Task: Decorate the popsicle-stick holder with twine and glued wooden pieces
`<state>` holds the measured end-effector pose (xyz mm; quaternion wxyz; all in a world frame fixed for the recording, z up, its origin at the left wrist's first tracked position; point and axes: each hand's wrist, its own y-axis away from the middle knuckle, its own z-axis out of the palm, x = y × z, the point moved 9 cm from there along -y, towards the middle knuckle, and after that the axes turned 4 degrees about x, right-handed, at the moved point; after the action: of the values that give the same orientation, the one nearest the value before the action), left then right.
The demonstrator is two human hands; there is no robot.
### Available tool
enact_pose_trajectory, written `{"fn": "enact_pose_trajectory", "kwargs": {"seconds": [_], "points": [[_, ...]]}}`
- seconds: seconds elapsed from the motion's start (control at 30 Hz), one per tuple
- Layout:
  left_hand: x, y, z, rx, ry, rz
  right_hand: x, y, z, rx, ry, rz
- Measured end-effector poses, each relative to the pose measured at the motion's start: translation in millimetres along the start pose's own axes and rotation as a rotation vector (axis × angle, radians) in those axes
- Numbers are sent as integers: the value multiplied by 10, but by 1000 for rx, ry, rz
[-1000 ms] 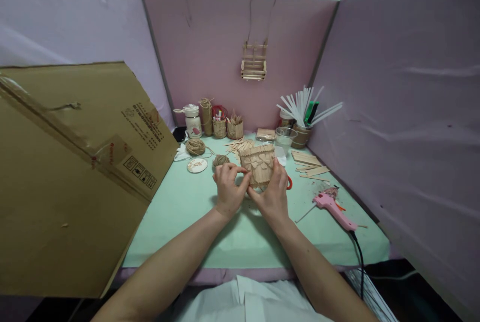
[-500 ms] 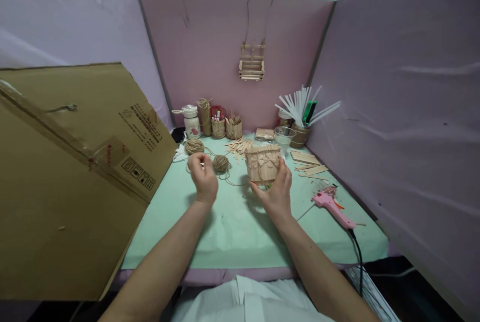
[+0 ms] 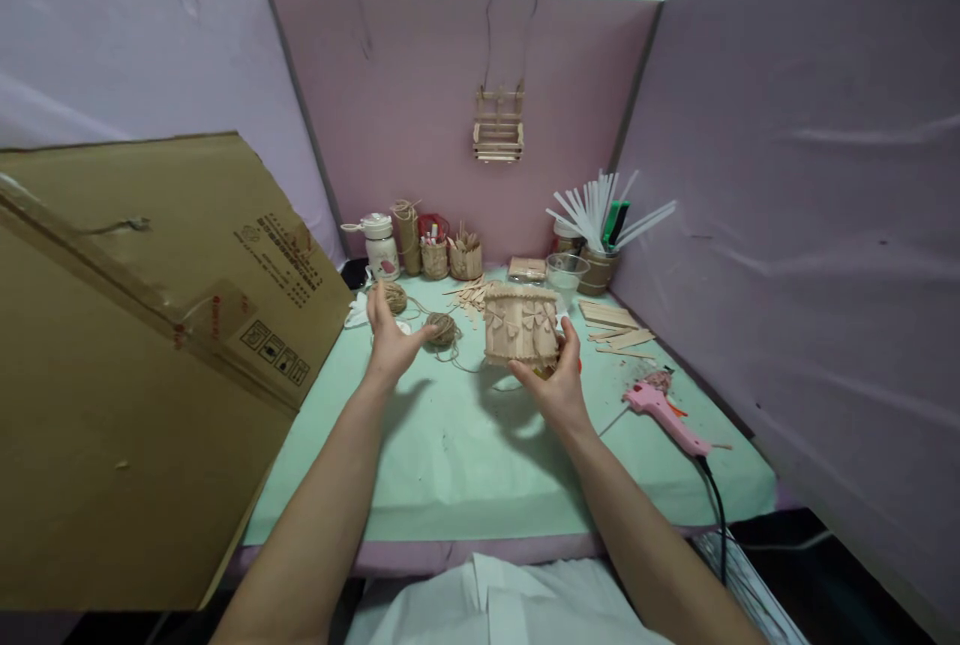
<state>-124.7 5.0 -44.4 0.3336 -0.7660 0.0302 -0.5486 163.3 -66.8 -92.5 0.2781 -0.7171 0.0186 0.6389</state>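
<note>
My right hand grips from below a small round basket of wooden craft sticks, lifted above the pale green table. Stick-made bows decorate the basket's side. My left hand is out to the left with its fingers spread, palm turned inward, holding nothing. It hovers beside a small ball of jute twine and just in front of a bigger twine ball. A loose strand of twine runs from the small ball across the table toward the basket.
A big cardboard sheet leans over the table's left side. Along the back stand a white jar, twine-wrapped pots, a clear cup and a pot of white sticks. Loose craft sticks and a pink glue gun lie right.
My left hand let go of the basket and moved left and back toward the twine balls, opening. My right hand alone lifted and turned the basket slightly.
</note>
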Motion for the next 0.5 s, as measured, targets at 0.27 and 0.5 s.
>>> {"fn": "enact_pose_trajectory", "kwargs": {"seconds": [0.27, 0.5], "points": [[163, 712, 878, -713, 660, -470, -47, 134, 244, -217, -176, 53], [373, 983, 1082, -831, 887, -466, -128, 184, 320, -224, -119, -18]]}}
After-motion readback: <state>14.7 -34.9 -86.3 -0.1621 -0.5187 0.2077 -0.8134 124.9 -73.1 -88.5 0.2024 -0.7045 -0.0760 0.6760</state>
